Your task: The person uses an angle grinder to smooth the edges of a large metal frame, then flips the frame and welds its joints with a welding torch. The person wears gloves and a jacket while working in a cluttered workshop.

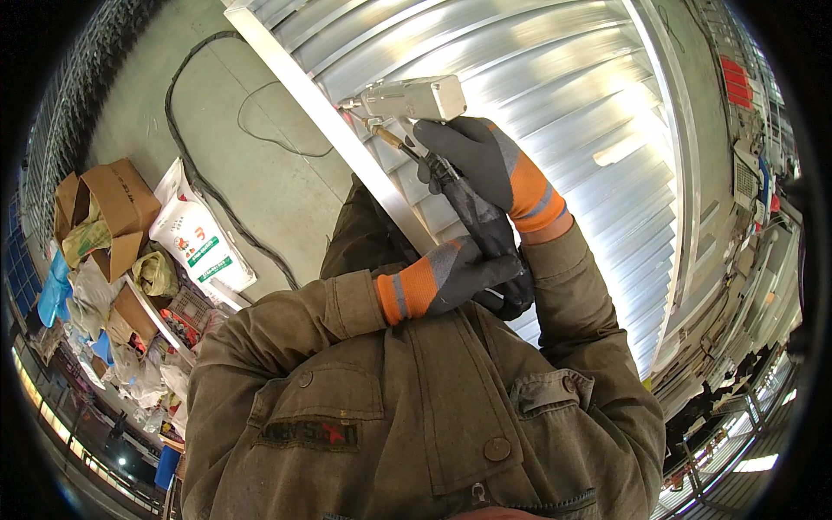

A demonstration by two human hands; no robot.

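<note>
My right hand (475,160), in a grey and orange glove, is wrapped round the black grip of a grey metal power tool (418,98) with a boxy body. Its narrow nose points left and meets the pale metal rail (322,114) at the edge of a ribbed metal panel (555,104); whether it touches cannot be told. Lower down, my left hand (455,279), gloved alike, is closed round the black lower end of the tool's handle. A brass-coloured rod runs beside the grip. The palms and part of the handle are hidden by the gloves.
Left of the panel, a black cable (176,113) curls over the floor. A white printed sack (198,227) stands beside an open cardboard box (123,212) and a heap of bags and scraps. A second rail (685,173) bounds the panel's right side; shelving (745,182) lies beyond.
</note>
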